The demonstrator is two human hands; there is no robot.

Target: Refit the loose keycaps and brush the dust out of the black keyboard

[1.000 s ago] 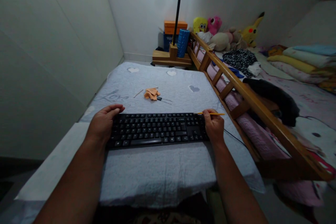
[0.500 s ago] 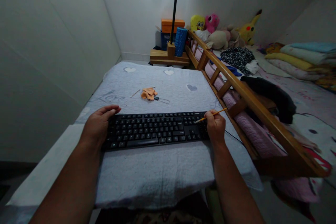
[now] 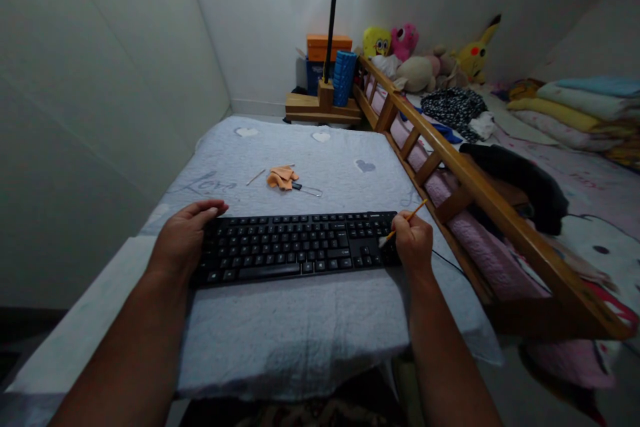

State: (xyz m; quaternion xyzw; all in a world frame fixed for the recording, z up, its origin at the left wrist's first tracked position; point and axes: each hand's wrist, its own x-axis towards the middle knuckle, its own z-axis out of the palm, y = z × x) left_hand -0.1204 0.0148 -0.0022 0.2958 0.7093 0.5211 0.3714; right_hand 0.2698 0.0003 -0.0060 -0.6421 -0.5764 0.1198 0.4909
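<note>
Head view: a black keyboard (image 3: 285, 247) lies on the cloth-covered worktop (image 3: 310, 327). The right hand (image 3: 414, 237) has its fingers clamped on a thin brush (image 3: 417, 209); the left hand (image 3: 184, 235) meets the keyboard's left end, its grip hard to tell.

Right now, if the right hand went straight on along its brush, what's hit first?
Likely the keyboard, near its right end: the brush in the right hand slants down toward it. They may already touch; depth is unclear.
</note>
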